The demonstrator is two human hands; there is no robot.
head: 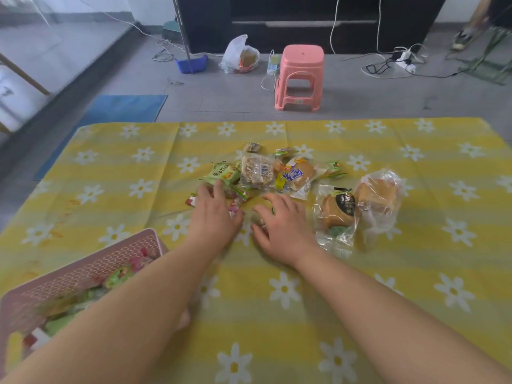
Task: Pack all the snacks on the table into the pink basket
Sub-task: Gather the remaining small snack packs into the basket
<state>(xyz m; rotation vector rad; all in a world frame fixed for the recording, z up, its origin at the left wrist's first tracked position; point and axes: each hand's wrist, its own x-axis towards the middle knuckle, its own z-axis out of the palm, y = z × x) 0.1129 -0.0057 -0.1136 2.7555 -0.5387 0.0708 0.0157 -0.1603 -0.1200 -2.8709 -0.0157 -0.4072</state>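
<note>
1. the table (pixel 415 286) is covered with a yellow striped cloth printed with white daisies, and a loose pile of snacks is spread around its middle.
2. the pink basket (pixel 91 261) is seen at the near left corner of the table, already holding a jumble of wrapped snacks, partly hidden by the left forearm.
3. the left hand (pixel 213 214) is laid palm down on the left side of the pile, fingers spread over small red and pink wrapped candies; whether anything is actually pinched in its grip can't be told.
4. the right hand (pixel 282 225) is placed just beside it, fingers curled loosely over a small wrapper, and its grip can't be made out for sure either.
5. just beyond the hands a green packet (pixel 221 174), a clear nut bar (pixel 257 170) and a bread roll pack (pixel 297 174) are lined up.
6. to the right, two clear-bagged cakes (pixel 357 206) are lying side by side.
7. a pink stool (pixel 300 76) is seen on the floor beyond the table.
</note>
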